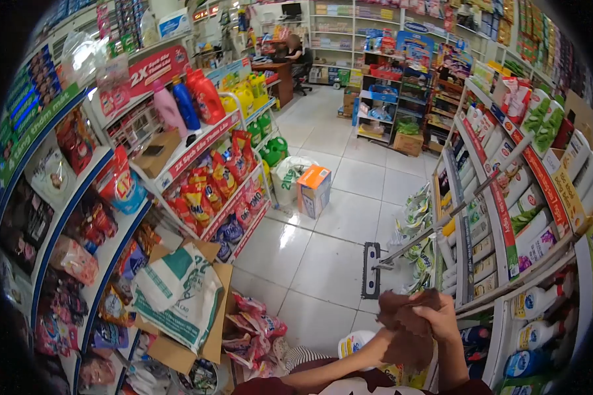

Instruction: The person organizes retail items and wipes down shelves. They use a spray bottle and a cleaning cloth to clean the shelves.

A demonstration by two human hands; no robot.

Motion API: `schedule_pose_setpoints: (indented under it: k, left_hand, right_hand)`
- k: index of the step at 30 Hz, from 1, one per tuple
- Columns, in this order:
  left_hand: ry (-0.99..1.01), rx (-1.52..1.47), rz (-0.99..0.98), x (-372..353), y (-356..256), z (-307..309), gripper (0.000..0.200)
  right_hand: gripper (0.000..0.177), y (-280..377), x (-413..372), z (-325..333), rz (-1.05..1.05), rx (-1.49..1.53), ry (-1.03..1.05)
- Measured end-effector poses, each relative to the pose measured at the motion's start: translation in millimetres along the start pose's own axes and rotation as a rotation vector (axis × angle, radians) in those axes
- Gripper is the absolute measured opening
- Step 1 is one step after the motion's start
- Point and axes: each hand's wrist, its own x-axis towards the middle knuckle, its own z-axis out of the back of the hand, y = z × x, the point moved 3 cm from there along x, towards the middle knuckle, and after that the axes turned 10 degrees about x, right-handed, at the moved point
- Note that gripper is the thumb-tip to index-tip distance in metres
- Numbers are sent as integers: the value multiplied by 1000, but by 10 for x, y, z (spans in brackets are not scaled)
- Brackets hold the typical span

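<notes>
A crumpled brown cloth (412,332) is bunched between my two hands, in front of the right-hand shelves. My right hand (441,317) grips its upper right part with bent fingers. My left hand (380,343) reaches in from the lower left and holds the cloth's lower left side; its fingers are mostly covered by the fabric. Just beyond the cloth, a flat mop (371,270) has its head on the tiles and its handle slanting up against the shelf. Partly hidden by my left forearm is a white container with a blue label (356,342).
Shelves of bottles (537,336) line the right side. At left are a detergent rack (204,148), an open carton (224,309) with plastic bags on it, and pink packets (250,329) on the floor. An orange-topped box (314,191) stands mid-aisle. A person (293,52) sits at a far desk.
</notes>
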Motion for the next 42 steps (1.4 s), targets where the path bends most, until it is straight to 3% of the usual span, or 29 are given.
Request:
schedule_pose_setpoints:
  k: [1, 4, 5, 7, 9, 12, 14, 15, 18, 20, 21, 22, 24, 27, 28, 32, 33, 34, 35, 36, 38, 39, 42]
  left_hand:
    - [81, 263, 13, -50, -275, 65, 29]
    - [-167, 718, -4, 5, -856, 222, 32]
    - [-186, 431, -75, 90, -682, 279, 43]
    - [-227, 564, -475, 154, -636, 118, 43]
    - [-172, 555, -539, 32, -886, -61, 36]
    - [-126, 368, -322, -51, -704, -84, 21]
    - [-37, 383, -342, -66, -733, -44, 23]
    - [9, 386, -346, -73, -762, -21, 24]
    - [167, 384, -347, -86, -858, 34, 26]
    - [473, 324, -91, -22, -838, 187, 34]
    - [552, 488, -241, 49, -601, 379, 33]
    - [501, 494, -207, 126, -519, 505, 33]
    - [400, 519, -138, 269, -482, 709, 35]
    - [1002, -321, 247, 203, -52, 469, 47]
    - [787, -368, 560, 38, 79, 396, 53]
    - [1027, -1088, 625, -243, 234, 19, 57]
    - [1053, -983, 486, -192, 186, -9, 55]
    - [978, -1022, 490, -145, 234, -55, 53]
    - [904, -1058, 490, -98, 255, -104, 51]
    - [804, -1064, 593, -135, 283, -134, 49]
    - [582, -1070, 776, -213, 284, -195, 47]
    - [695, -1006, 684, -244, 475, -169, 45]
    - [614, -768, 579, -297, 566, -119, 46]
  right_hand:
    - [24, 113, -71, -76, 74, 62, -2]
    - [35, 134, -232, 78, 266, 83, 135]
    - [42, 166, -285, 84, 250, 60, 141]
    - [53, 232, -251, -157, 369, -43, 212]
    - [60, 204, -229, -301, 335, -262, 135]
    - [62, 120, -268, -250, 197, -384, 61]
    - [58, 86, -354, -259, 216, -345, 17]
    - [61, 92, -412, -257, 34, -217, -83]
    - [63, -68, -551, 61, 283, -262, -149]
    - [61, 74, -629, 36, 473, -381, -94]
    - [61, 141, -669, 23, 571, -437, -73]
    - [62, 176, -713, 28, 631, -433, -99]
    - [69, 166, -678, 157, 431, -217, -203]
    - [77, -230, -728, 928, 326, -200, -269]
    - [76, -240, -656, 878, 304, -126, -294]
    - [77, 51, -361, 516, 285, -46, -329]
    - [79, 6, -396, 577, 310, -87, -253]
    - [81, 0, -399, 612, 337, -132, -176]
    - [83, 54, -386, 582, 232, -113, -7]
    - [83, -24, -472, 818, 368, -482, -1]
    - [77, 66, -473, 657, 374, -475, -48]
    - [73, 128, -448, 549, 452, -551, -40]
    - [63, 358, -308, 216, 689, -782, 25]
